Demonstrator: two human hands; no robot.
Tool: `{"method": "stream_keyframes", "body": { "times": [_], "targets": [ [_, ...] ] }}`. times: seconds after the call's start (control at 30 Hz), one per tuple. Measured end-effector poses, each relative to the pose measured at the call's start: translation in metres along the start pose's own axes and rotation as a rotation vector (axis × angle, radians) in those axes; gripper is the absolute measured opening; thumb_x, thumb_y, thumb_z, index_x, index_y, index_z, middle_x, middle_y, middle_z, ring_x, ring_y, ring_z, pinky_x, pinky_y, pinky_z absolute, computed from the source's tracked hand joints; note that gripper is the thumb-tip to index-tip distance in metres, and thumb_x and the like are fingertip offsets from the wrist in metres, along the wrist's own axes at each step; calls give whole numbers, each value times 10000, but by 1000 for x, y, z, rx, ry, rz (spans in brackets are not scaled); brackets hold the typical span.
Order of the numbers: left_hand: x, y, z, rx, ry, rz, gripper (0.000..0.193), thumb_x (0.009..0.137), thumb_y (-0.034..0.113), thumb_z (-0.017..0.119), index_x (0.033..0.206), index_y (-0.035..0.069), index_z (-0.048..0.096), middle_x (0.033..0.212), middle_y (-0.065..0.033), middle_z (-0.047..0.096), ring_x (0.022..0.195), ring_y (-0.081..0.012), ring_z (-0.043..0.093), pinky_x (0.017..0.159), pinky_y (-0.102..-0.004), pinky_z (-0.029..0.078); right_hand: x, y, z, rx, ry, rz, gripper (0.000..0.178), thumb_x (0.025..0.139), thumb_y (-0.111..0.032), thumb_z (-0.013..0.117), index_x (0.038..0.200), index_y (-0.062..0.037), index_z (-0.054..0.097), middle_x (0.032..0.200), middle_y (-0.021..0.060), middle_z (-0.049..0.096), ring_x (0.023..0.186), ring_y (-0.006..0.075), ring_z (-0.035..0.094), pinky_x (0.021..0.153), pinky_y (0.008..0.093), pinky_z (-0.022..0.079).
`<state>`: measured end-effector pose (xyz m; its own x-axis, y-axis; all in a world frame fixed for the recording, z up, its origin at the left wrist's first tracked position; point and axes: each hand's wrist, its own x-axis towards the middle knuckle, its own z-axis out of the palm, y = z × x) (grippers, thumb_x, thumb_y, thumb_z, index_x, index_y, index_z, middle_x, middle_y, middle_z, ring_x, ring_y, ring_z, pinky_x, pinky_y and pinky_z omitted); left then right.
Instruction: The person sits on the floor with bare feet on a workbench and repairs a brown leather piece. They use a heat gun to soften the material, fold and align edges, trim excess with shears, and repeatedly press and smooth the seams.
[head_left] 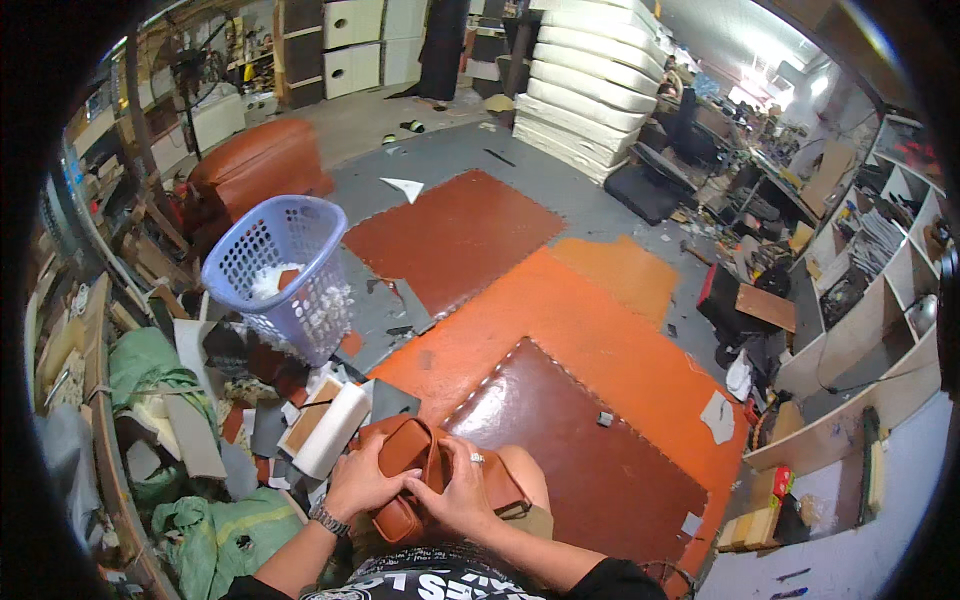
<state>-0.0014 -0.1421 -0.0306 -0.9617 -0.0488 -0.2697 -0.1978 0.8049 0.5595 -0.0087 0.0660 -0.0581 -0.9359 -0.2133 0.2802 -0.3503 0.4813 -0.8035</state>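
Brown leather piece (402,452), both hands (362,480) (462,490) gripping it, edges apparently curved; open room over maroon sheet (575,450) beyond

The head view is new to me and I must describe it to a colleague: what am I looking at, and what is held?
There is no machine: these are a person's bare hands. The one picture comes from the left of two wide fisheye cameras worn on the head, looking down, so straight edges bend near the rim. The left hand and right hand together hold a brown leather-like piece. On the grey floor lies an orange sheet, with a glossy reddish-brown sheet over part of it. A blue-purple basket stands to the left; white padded blocks are stacked farther back.
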Motion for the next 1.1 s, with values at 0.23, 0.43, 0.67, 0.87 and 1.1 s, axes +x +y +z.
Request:
{"method": "stream_keyframes", "body": {
  "times": [0.23, 0.43, 0.67, 0.87, 1.1],
  "targets": [
    [15, 35, -1, 63, -76, 44, 997, 886, 701, 797, 1520, -36, 575, 1442, -284, 682, 1341, -479, 649, 1153, -539, 512, 4, -2, -72, -534, -366, 202, 303, 1065, -354, 684, 1037, -53, 678, 923, 239, 748, 818, 461, 760, 696, 593, 608],
    [3, 19, 11, -40, 17, 100, 914, 929, 579, 809, 1545, -43, 543, 1489, -289, 660, 1476, -483, 555, 1191, -545, 488, 6, -7, -92, -579, -276, 15, 294, 1050, -305, 708, 888, -60, 705, 805, 215, 727, 754, 424, 735, 690, 530, 597],
    [-15, 17, 12, -94, 136, 196, 880, 908, 483, 851, 1605, 62, 515, 1388, -285, 712, 1171, -478, 747, 1016, -541, 596, 4, -27, -93, -513, -572, -131, 243, 1034, -248, 663, 928, -34, 710, 818, 217, 744, 821, 414, 773, 707, 533, 611],
    [-33, 10, 9, -152, 100, 162, 905, 919, 430, 842, 1657, 98, 437, 1611, -264, 580, 1251, -492, 714, 1081, -557, 569, 2, -33, -68, -440, -666, -240, 198, 1009, -218, 666, 941, -34, 697, 822, 202, 741, 799, 403, 773, 701, 516, 619],
    [-28, -32, 11, -196, 23, 256, 1017, 1036, 586, 690, 1750, 40, 216, 1721, -283, 445, 1460, -487, 580, 1205, -518, 486, 7, -31, -25, -384, -781, -268, 180, 946, -147, 668, 1049, -2, 698, 923, 219, 766, 843, 402, 786, 742, 496, 644]
  ]
}}
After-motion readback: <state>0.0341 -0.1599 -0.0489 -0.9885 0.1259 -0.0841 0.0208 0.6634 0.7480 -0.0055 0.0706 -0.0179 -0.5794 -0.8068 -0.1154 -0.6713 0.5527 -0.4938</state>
